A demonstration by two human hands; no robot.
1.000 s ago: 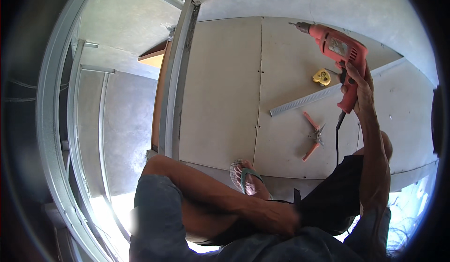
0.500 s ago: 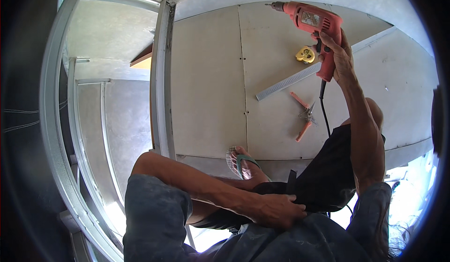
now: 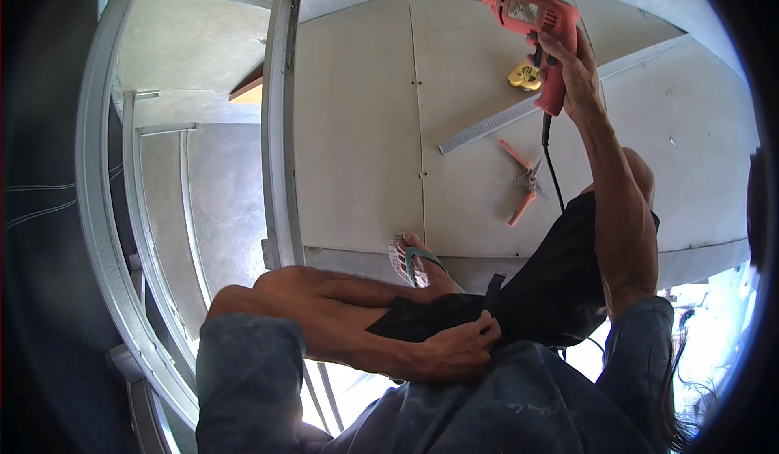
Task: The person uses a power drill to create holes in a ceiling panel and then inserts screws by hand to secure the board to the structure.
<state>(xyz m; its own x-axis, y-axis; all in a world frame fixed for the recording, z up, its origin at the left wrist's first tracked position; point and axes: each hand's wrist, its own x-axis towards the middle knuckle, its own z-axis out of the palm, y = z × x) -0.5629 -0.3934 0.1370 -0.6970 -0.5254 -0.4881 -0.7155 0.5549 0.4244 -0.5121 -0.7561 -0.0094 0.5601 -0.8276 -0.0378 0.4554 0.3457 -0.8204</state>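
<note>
A red power drill [image 3: 531, 14] is raised at the upper right, its bit pointing left. My right hand [image 3: 580, 77] is wrapped round its handle, index finger by the trigger. A black cord hangs from the handle's base. My left hand [image 3: 462, 347] rests at my waist over the black shorts [image 3: 540, 292], its fingers curled together; what they hold, if anything, is hidden. Beyond the drill handle lies a yellow tape measure [image 3: 523, 76], partly covered by it. Orange-handled snips [image 3: 526, 182] lie spread on the panel below the drill.
A perforated metal strip [image 3: 487, 129] crosses the pale boards [image 3: 349, 129] diagonally. On the left stands a metal stud frame [image 3: 281, 129], with a larger curved-looking channel [image 3: 91, 146] farther left. My sandalled foot [image 3: 418, 261] rests by the panel's near edge. Bright daylight enters at lower right.
My right hand and the drill have shifted slightly left and up in the picture. My left hand has moved a little up the shorts, its fingers drawn closer together. The whole view has tilted slightly.
</note>
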